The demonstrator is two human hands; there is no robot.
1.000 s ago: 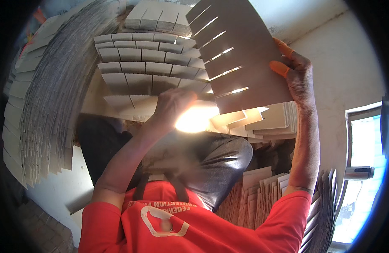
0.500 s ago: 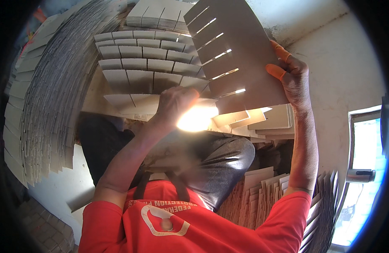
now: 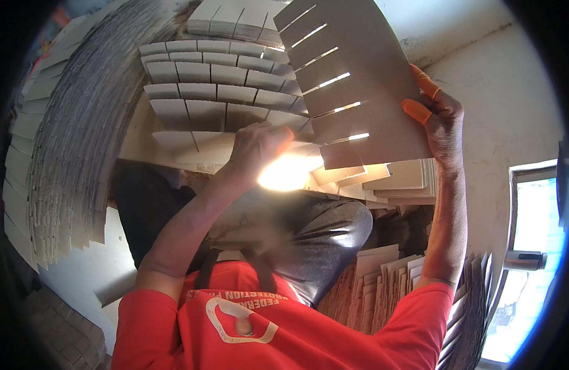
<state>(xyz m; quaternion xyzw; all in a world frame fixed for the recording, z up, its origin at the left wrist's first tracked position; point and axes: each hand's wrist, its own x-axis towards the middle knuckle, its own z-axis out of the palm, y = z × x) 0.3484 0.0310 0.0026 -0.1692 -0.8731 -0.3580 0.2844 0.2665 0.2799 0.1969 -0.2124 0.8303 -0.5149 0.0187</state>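
My right hand (image 3: 443, 123), with orange covers on its thumb and a finger, grips the right edge of a slotted cardboard sheet (image 3: 383, 92). The sheet is held up and tilted, its row of slots along the left side. My left hand (image 3: 253, 148) is closed beside the nearest of several upright slotted cardboard strips (image 3: 201, 114); an orange tip shows on a finger. What its fingers hold is hidden by the hand and a bright glare. The sheet's lower left corner hangs close to that hand.
A tall curved stack of slotted cardboard (image 3: 81, 135) fills the left. Another slotted stack (image 3: 235, 21) lies at the back. More cardboard pieces (image 3: 383, 277) stand by my right knee. A plain wall (image 3: 500, 105) and a bright window (image 3: 525, 290) are on the right.
My right hand and the slotted sheet have moved a little to the right and slightly down. My left hand has stayed almost in place.
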